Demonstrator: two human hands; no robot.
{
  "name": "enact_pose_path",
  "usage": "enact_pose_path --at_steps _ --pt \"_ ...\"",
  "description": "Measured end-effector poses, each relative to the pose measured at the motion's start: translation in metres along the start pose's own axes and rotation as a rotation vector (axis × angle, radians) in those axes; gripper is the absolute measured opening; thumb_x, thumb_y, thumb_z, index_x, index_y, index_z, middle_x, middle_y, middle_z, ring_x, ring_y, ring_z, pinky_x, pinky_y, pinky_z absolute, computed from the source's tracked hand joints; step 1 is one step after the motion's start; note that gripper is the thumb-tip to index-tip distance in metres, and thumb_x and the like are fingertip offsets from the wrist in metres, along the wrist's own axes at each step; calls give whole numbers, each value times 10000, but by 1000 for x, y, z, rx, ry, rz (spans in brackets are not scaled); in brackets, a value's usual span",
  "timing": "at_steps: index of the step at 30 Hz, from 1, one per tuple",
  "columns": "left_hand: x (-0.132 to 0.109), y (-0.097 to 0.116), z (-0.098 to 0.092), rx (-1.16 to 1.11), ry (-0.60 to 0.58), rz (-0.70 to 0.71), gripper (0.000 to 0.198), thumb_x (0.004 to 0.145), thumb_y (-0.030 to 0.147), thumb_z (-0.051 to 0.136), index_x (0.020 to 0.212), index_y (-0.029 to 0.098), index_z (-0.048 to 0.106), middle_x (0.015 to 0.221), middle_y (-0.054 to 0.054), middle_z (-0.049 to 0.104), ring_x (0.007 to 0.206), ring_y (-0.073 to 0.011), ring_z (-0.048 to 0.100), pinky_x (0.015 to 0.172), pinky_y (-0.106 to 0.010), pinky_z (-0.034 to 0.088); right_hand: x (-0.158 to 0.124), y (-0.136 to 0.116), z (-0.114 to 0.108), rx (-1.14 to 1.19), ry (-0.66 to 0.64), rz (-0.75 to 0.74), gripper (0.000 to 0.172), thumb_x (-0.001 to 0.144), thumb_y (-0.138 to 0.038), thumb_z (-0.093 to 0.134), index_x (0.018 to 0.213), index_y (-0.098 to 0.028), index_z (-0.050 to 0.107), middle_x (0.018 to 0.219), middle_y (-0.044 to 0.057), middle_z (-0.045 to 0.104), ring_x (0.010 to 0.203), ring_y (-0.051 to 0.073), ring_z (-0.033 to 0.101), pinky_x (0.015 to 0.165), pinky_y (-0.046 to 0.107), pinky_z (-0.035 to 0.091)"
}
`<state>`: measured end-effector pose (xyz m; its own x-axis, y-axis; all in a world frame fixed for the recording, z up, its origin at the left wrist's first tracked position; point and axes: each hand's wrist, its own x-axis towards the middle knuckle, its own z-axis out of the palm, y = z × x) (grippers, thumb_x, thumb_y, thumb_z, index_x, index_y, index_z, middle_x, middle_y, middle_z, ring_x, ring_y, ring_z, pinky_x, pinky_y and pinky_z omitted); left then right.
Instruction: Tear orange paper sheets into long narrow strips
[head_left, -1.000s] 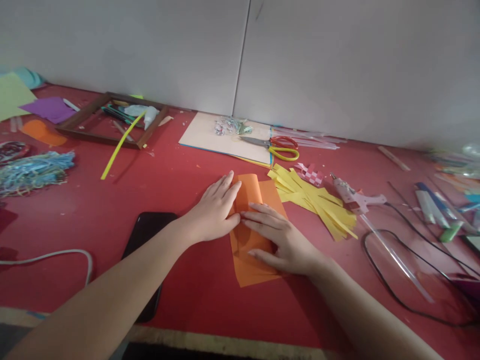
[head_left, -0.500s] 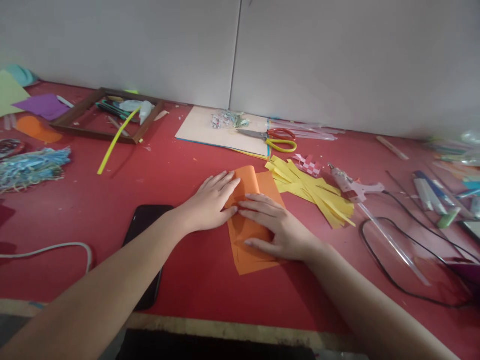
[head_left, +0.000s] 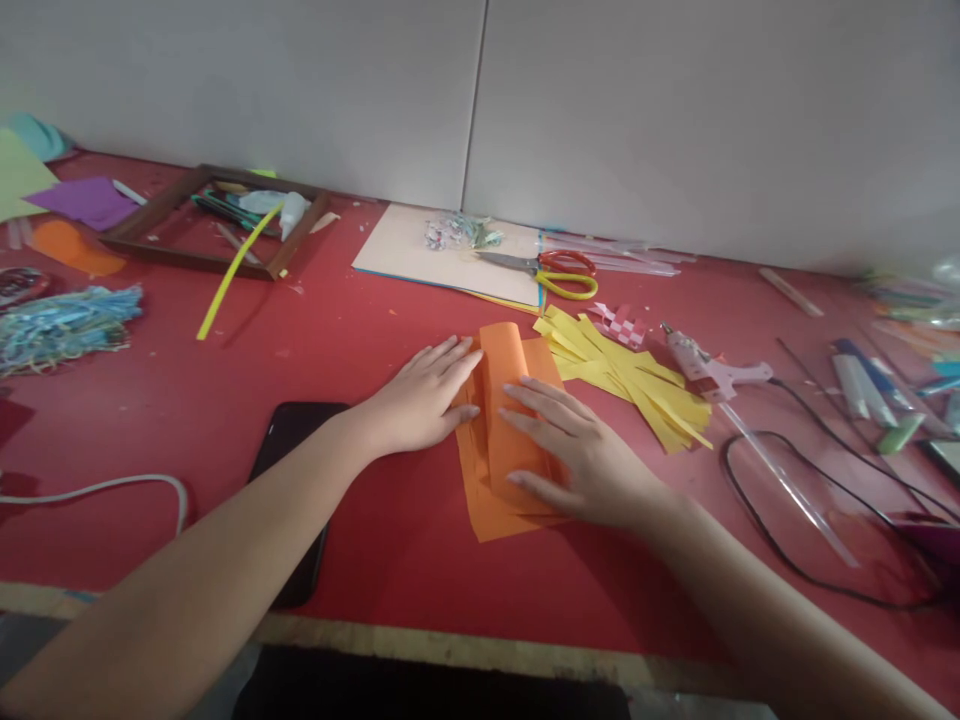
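An orange sheet of paper (head_left: 504, 400) lies on the red table (head_left: 390, 560), folded lengthwise with its far end curling up. My left hand (head_left: 424, 400) rests flat on the sheet's left edge, fingers stretched out. My right hand (head_left: 581, 455) lies flat on the folded flap, fingers spread, pressing it down. Neither hand grips anything.
Yellow paper strips (head_left: 626, 385) lie right of the sheet, beside a glue gun (head_left: 705, 372) with a black cord (head_left: 795, 520). Scissors (head_left: 551, 272) rest on a cream board (head_left: 442, 262). A black phone (head_left: 289, 470), white cable (head_left: 97, 490), wooden frame (head_left: 214, 215) and blue shreds (head_left: 64, 320) sit left.
My right hand has slid to the right across the orange flap, and more of the folded flap shows between my hands. My left hand has stayed at the left edge.
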<state>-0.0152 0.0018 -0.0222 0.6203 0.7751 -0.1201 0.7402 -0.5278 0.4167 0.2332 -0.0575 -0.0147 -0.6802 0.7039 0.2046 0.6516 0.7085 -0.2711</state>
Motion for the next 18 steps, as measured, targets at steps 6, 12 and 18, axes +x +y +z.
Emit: enact_pose_path --at_steps 6,12,18 --pt "-1 1 -2 -92 124 -39 642 1006 405 352 1565 127 202 1650 -159 235 1528 -254 224 1227 -439 264 1 -1 5 16 -51 -22 722 898 -550 590 1470 -123 477 1577 174 404 1499 356 302 1180 573 353" --pt "-2 7 -8 -109 193 -140 769 975 425 408 1579 78 84 1667 -191 133 1541 -278 165 1240 -449 232 5 -5 6 59 -100 19 722 893 -590 570 1457 -144 499 1583 158 399 1510 353 273 1188 593 321" --pt "-5 9 -9 -115 79 0 784 956 472 459 1584 150 118 1681 -127 116 1554 -250 85 1256 -427 186 6 -5 8 69 -110 9 768 881 -618 570 1500 -181 444 1586 146 399 1510 348 276 1198 593 297"
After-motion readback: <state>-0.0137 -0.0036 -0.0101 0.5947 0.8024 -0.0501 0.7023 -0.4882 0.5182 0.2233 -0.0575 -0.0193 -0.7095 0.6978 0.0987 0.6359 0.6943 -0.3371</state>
